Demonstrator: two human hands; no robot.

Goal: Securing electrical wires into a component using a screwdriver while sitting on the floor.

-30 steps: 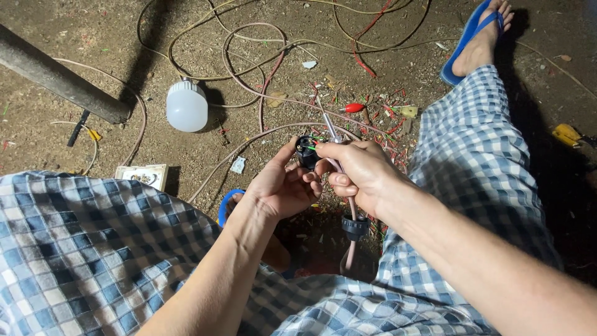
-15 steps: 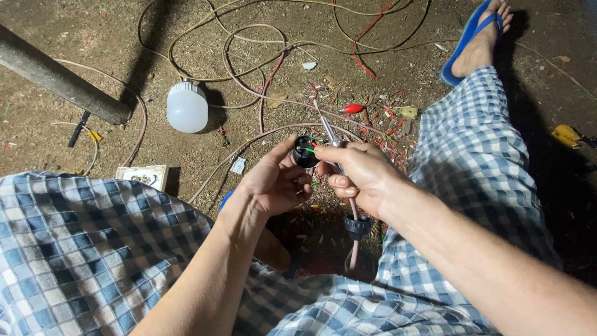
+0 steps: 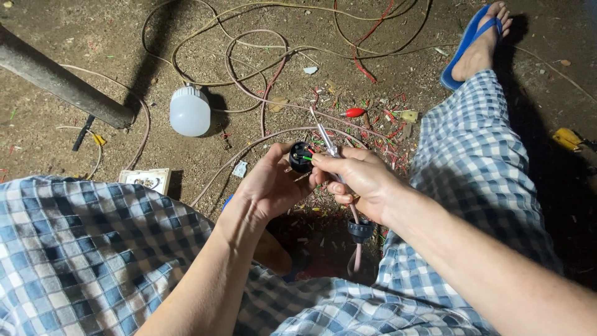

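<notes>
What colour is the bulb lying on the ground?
White; the bulb shows best in the head view, left of the hands.

A white bulb (image 3: 189, 111) is laid on the dirt floor (image 3: 74, 37), near tangled wires (image 3: 249, 59). A grey pipe (image 3: 59, 78), a blue sandal (image 3: 467, 37) and a cream switch plate (image 3: 147, 179) are also seen.

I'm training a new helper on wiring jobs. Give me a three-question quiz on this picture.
1. True or false: the left hand holds the black plug.
2. What lies on the ground nearest the grey pipe? A) white bulb B) yellow tool C) blue sandal
3. What does the right hand grip along with the pink cable?

Key: 1 true; 2 A; 3 a screwdriver.
</notes>
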